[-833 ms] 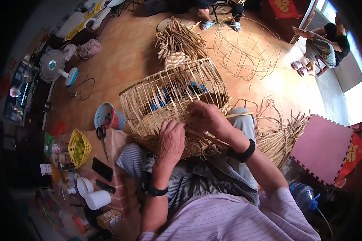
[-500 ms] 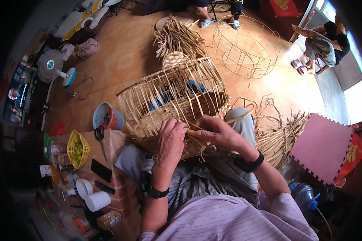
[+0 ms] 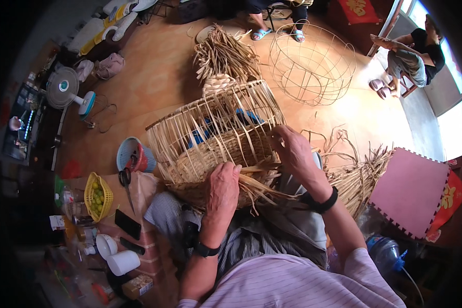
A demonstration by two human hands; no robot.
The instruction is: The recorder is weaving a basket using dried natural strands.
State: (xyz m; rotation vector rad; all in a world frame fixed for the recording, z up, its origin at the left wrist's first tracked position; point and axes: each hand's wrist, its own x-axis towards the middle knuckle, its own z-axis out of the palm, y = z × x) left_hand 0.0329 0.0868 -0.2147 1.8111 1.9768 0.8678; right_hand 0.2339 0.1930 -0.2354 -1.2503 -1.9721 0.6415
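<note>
A partly woven straw basket (image 3: 218,141), with a wire frame and upright straw strands, lies tilted across my lap. Its lower side is densely woven, while the upper part is open lattice. At its near edge my left hand (image 3: 222,186) is closed on loose straw strands (image 3: 262,186) that fan out to the right. Up by the basket's right side, my right hand (image 3: 296,153) has its fingers bent together; what they pinch, if anything, is too small to make out. Something blue (image 3: 249,117) shows through the lattice.
Scissors (image 3: 126,186), a phone (image 3: 128,224) and a yellow basket of green fruit (image 3: 98,196) are at my left. A blue bin (image 3: 134,154) stands beyond them. Straw bundles (image 3: 354,179) lie right; a bare wire frame (image 3: 313,64) stands ahead. Two other people sit farther off.
My right hand has left the spot beside my left hand and moved up and right along the basket. The strands by my left hand now lie exposed. The left hand has shifted slightly down.
</note>
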